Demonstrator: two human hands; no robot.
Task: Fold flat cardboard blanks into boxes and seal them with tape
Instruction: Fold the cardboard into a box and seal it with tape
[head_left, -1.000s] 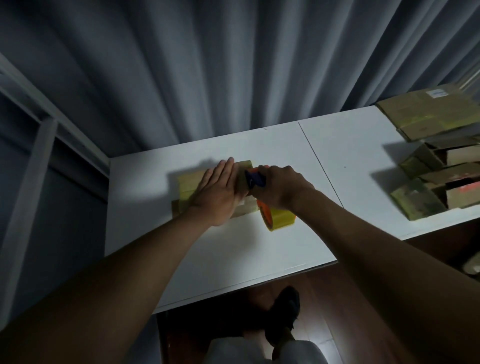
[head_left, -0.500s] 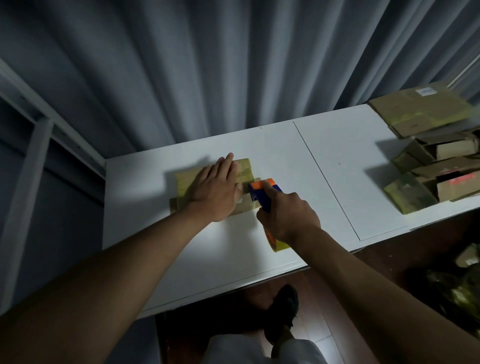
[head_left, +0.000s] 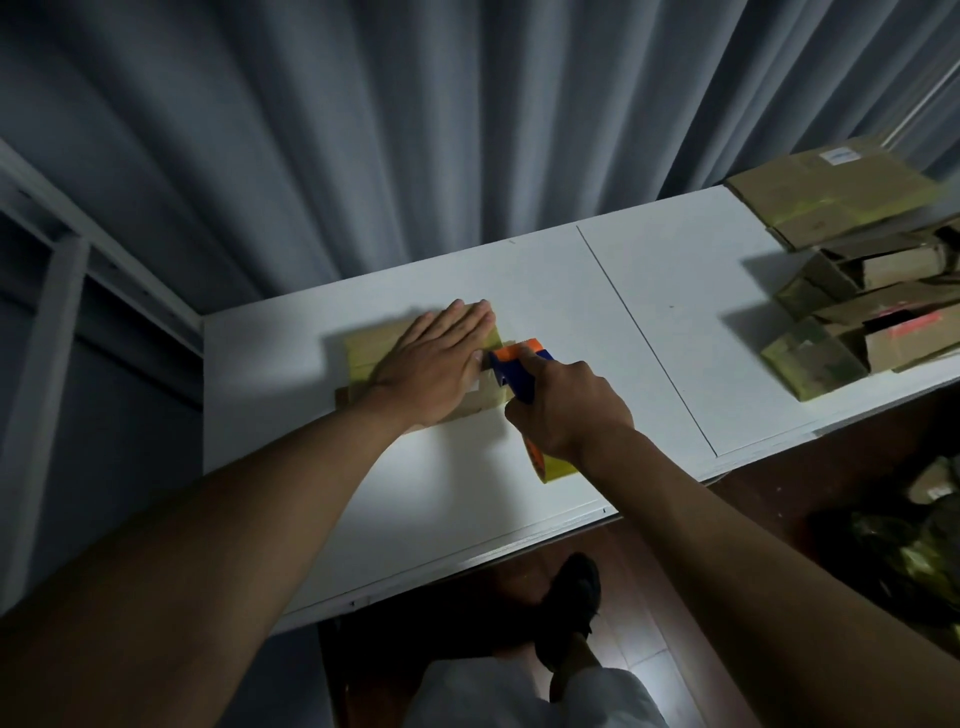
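- Your left hand (head_left: 434, 366) lay flat on top of the cardboard box (head_left: 415, 364), fingers straight and held together, palm pressing down on it.
- Your right hand (head_left: 569, 408) was clenched round the handle of the tape dispenser (head_left: 517, 371), fingers wrapped tight, just to the right of your left hand.
- The dispenser's blue and orange head touched the box's right edge, right beside your left thumb; whether the thumb itself touched the dispenser, I could not tell.
- The yellow tape roll (head_left: 553, 467) stuck out below your right wrist, on the side nearer to you; most of it was hidden behind the hand.
- The box sat on the white counter (head_left: 467, 493) directly under your left hand, with yellowish tape across its top; your palm and forearm covered its middle and near edge, so the seam could not be made out.
- Well to the right of your right hand, a pile of cardboard boxes and blanks (head_left: 872, 291) rested on the counter, blurred and cut off by the picture's right edge.
- Beyond both hands hung a grey curtain (head_left: 415, 130).
- Below your arms, under the counter's near edge, a dark shoe (head_left: 571, 603) showed on the floor, dim and hard to make out.
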